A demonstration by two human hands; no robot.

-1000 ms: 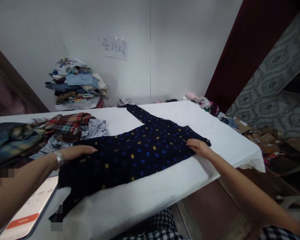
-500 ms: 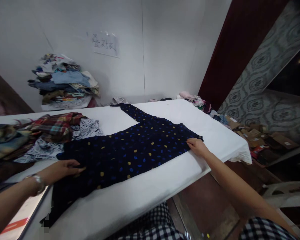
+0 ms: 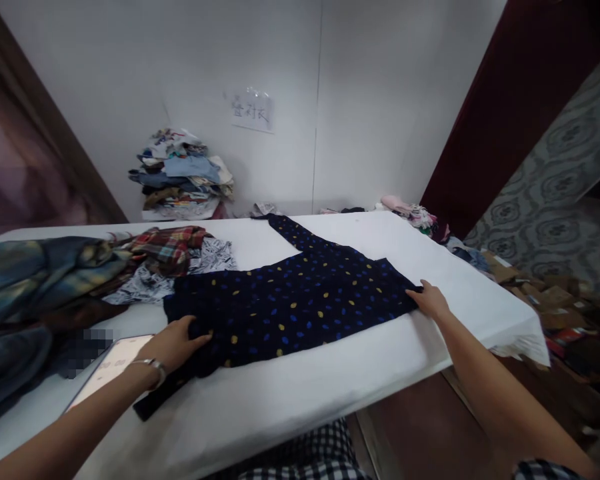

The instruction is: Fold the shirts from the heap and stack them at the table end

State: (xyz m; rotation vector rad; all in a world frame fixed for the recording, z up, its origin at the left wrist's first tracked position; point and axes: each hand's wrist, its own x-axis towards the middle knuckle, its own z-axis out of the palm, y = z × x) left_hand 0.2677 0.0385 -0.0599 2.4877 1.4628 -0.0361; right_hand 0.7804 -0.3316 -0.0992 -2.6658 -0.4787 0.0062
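Observation:
A dark navy shirt (image 3: pixel 300 300) with blue and yellow dots lies spread flat on the white table (image 3: pixel 360 373), one sleeve stretched toward the far wall. My left hand (image 3: pixel 173 343), a bracelet on its wrist, grips the shirt's near left edge, where the cloth bunches under the fingers. My right hand (image 3: pixel 430 301) pinches the shirt's right end near the table's right side. A dark sleeve trails off below my left hand toward the table's front edge.
A heap of crumpled clothes (image 3: pixel 80 273), plaid and printed, covers the table's left part. A phone (image 3: pixel 107 367) lies by my left wrist. A stack of folded clothes (image 3: pixel 183 177) stands against the back wall. Cardboard boxes (image 3: pixel 545 293) litter the floor at right.
My left hand slid from the shirt's upper left down to its near edge and closed on the cloth. My right hand shifted slightly right along the shirt's end. The view swung sideways.

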